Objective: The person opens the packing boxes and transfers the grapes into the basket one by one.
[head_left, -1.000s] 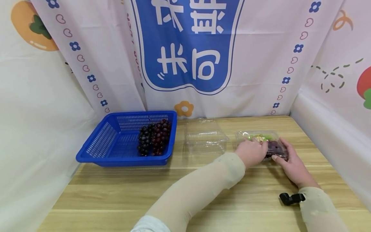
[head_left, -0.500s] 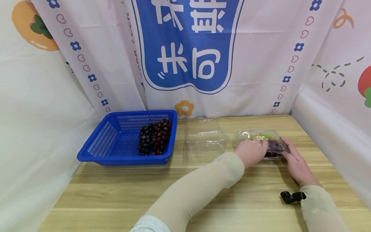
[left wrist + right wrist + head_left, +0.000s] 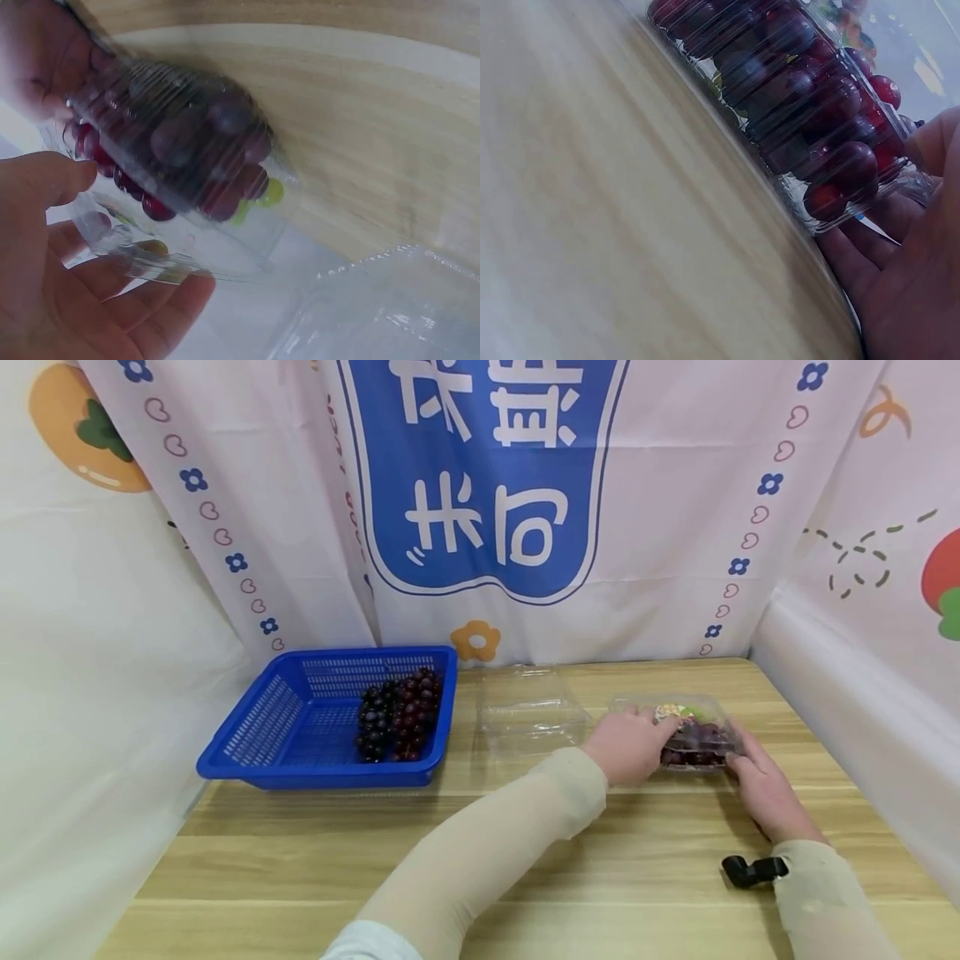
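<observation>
A clear plastic clamshell box (image 3: 701,739) with dark red grapes (image 3: 821,101) and some green ones (image 3: 271,193) sits at the right of the table. Its lid is over the fruit and carries a colourful label (image 3: 670,712). My left hand (image 3: 628,747) grips the left end, thumb at the near side and fingers round the far side. At the right end, my right hand (image 3: 768,789) holds the corner, its thumb on the rim and its fingers round the outside. Part of the box's left side is hidden behind the left hand.
A second clear clamshell (image 3: 532,714) stands opened, left of the filled one. Further left, a blue basket (image 3: 262,768) holds dark grape bunches (image 3: 399,714). Printed cloth walls (image 3: 675,527) enclose the wooden table (image 3: 337,877) at the back and sides.
My left hand has slid left from the label to the box's left end, uncovering more of the lid. My right thumb has moved back toward the right corner.
</observation>
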Demonstrator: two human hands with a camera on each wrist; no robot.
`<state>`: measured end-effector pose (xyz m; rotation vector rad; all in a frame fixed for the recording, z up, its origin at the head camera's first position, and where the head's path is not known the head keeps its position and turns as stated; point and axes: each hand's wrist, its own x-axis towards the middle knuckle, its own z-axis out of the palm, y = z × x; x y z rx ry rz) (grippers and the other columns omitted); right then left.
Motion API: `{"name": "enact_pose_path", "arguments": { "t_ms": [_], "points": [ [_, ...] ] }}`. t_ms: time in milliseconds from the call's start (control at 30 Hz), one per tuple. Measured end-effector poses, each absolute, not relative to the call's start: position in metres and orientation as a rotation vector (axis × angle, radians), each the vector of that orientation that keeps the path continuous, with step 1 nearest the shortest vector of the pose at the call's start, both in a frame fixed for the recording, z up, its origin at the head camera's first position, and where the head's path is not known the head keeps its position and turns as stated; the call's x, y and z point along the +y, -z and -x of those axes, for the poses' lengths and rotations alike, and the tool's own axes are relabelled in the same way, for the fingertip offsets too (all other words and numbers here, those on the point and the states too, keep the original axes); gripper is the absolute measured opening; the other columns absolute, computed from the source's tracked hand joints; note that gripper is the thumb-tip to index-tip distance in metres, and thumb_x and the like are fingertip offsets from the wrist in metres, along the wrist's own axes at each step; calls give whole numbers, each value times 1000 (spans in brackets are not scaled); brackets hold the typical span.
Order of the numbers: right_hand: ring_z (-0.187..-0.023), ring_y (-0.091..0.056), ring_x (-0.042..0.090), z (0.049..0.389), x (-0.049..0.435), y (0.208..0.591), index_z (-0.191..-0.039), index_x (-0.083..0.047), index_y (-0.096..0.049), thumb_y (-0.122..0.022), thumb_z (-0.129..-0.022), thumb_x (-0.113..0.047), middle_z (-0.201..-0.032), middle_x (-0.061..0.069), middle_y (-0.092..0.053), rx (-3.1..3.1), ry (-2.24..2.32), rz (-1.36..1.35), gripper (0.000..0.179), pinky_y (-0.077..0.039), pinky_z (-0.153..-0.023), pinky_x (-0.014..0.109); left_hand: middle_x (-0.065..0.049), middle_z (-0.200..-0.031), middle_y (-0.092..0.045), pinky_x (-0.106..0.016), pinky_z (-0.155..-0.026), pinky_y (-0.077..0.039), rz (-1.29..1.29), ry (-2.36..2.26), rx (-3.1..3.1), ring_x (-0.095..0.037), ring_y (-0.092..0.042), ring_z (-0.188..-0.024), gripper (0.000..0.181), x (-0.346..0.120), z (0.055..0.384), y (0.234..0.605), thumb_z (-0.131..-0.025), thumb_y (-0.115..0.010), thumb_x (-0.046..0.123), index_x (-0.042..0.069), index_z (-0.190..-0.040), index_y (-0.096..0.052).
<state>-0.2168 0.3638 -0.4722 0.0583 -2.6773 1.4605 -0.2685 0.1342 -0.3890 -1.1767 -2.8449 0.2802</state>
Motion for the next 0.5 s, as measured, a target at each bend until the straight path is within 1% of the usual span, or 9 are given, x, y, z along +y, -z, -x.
{"name": "enact_pose_path", "arguments": {
  "t_ms": [100,233,300,367,500],
  "points": [
    [-149,-3,51,218,364,472,-164,-13,-9,-29,-110,-26,-166,23,-5,-2677,-1452,-54,59,-4,-115,68,3,-139,-58,-32,-99,-50,1176,-178,-2846,-17,-55,-127,49,129,273,383,-106,-48,36,30,-154,-37],
    [-149,-3,50,220,363,473,-164,-14,-9,-30,-110,-24,-166,23,-6,-2660,-1463,-75,59,-3,-116,66,5,-135,-59,-30,-92,-53,1148,-46,-2842,-15,-58,-121,48,124,279,372,-107,-46,40,27,-152,-37],
    [-149,-5,48,220,364,473,-164,-16,-10,-30,-110,-22,-166,21,-9,-2643,-1484,-98,58,-4,-117,66,4,-139,-56,-30,-93,-53,1127,4,-2841,-15,-57,-124,50,122,282,368,-108,-44,40,25,-154,-34],
    [-149,-6,49,220,364,474,-164,-16,-10,-30,-110,-21,-166,20,-10,-2637,-1488,-108,58,-4,-116,66,3,-145,-52,-30,-97,-51,1111,44,-2839,-16,-54,-129,52,121,284,364,-108,-43,40,24,-156,-31],
    [-149,-7,50,220,364,473,-164,-16,-10,-30,-110,-21,-166,21,-12,-2637,-1492,-112,58,-5,-116,67,2,-151,-46,-30,-102,-48,1083,83,-2815,-15,-47,-135,55,118,288,360,-107,-47,36,22,-157,-29]
  ]
}}
